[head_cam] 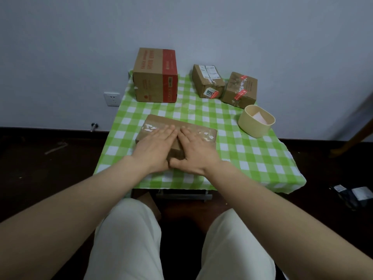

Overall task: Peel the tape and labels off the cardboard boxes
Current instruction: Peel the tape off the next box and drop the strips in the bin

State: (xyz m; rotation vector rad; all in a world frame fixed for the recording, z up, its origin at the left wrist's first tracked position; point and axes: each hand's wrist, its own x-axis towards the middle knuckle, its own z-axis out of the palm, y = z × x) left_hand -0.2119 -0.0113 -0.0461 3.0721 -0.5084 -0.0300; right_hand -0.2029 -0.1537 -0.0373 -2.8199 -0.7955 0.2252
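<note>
A flat brown cardboard box (161,122) lies in the middle of the small table, with clear tape shining along its top at the left and right ends. My left hand (155,146) rests flat on its top, fingers straight. Beside it my right hand (193,148) lies flat on the box too, thumb at the near edge. At the back stand a large box with a red band (155,75), a small box with white labels (206,81) and a small box with red-and-white tape (241,89).
The table wears a green-and-white checked cloth (252,158). A round beige tub (256,121) with pale paper inside stands at the right. A wall rises close behind, a socket (111,99) at left. Dark floor surrounds the table; my knees are under its near edge.
</note>
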